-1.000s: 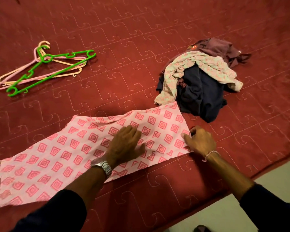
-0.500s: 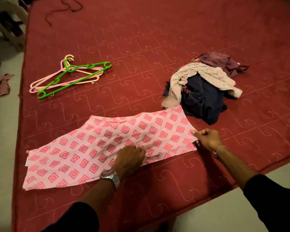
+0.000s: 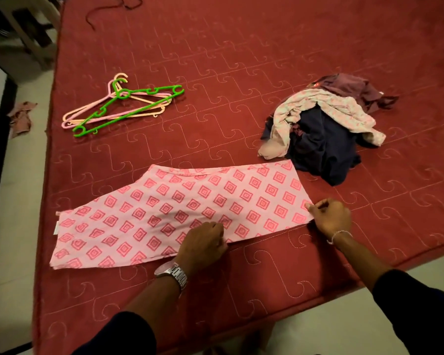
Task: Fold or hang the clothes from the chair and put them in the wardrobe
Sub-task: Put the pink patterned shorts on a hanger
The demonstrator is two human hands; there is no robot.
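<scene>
Pink patterned cloth (image 3: 180, 213) lies flat on red bed (image 3: 241, 60), lower centre of frame. Left hand (image 3: 203, 248), fingers curled, pinches its near edge at mid-length. Right hand (image 3: 330, 217) pinches cloth's right end w/ thumb & fingers. Pile of clothes (image 3: 323, 129) sits upper right, just beyond cloth's far right corner. Hangers (image 3: 121, 105), green & pink, lie upper left, well apart from cloth.

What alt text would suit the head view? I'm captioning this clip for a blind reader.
Two hands work a pink patterned garment lying flat on a red bedspread: the left hand grips its near edge, the right hand pinches its right end. Behind lie hangers and a clothes pile.
</scene>
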